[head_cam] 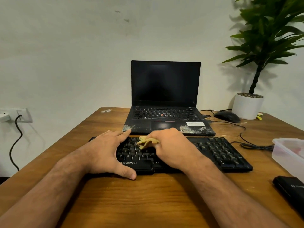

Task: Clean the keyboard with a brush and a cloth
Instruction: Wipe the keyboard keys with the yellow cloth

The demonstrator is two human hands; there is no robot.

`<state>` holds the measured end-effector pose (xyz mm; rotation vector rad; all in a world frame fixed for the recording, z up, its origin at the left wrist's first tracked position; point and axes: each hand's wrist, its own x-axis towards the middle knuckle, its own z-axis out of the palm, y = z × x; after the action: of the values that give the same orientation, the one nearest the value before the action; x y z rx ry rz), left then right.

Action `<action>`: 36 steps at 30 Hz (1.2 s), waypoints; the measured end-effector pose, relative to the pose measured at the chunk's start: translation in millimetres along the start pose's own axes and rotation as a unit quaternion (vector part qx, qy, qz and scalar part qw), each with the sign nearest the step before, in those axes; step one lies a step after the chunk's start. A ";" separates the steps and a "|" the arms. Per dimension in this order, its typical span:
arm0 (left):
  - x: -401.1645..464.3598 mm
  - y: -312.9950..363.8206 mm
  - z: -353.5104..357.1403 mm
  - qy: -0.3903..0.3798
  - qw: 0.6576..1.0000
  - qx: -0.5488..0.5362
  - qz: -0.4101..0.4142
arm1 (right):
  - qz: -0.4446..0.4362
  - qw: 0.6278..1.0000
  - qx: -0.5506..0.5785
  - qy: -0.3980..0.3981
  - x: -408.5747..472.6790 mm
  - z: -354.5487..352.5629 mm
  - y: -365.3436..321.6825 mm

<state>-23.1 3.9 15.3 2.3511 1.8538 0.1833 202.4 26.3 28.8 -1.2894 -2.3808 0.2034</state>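
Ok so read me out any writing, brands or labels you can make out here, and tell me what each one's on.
"ZEBRONICS": front edge of the black keyboard, beside the left hand.
"Alt": a keyboard key by the right hand.
"ThinkPad": laptop palm rest, tilted, partly blurred.
Letter keys such as G, H, J, B, N, M: legible.
White sticker on the laptop: too blurred.
Logo on the black box: unreadable.

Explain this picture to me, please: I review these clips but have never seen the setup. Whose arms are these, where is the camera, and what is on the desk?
No machine here: a person wears a camera on the head, looking down at their own arms. The left hand rests flat on the black keyboard, steadying it. The right hand pinches a yellowish cloth against the keys. Behind sit an open laptop, a mouse and a potted plant; a clear plastic box stands at the right on the wooden table. No brush is visible.
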 end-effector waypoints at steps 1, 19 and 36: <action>0.3 0.2 -0.2 -0.001 1.000 0.000 0.000 | -0.012 1.000 0.006 -0.020 -2.8 0.7 -4.1; 10.5 33.6 -16.1 -0.083 0.996 0.002 -0.010 | -0.017 0.993 0.092 -0.077 -12.5 -23.9 15.5; 26.3 36.0 -13.3 -0.110 0.994 0.018 -0.002 | -0.139 0.989 0.010 -0.051 -32.0 -15.7 18.1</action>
<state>14.9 21.7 35.3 2.2856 1.7700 -0.1054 238.4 8.9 27.6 -0.9450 -2.6044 0.2112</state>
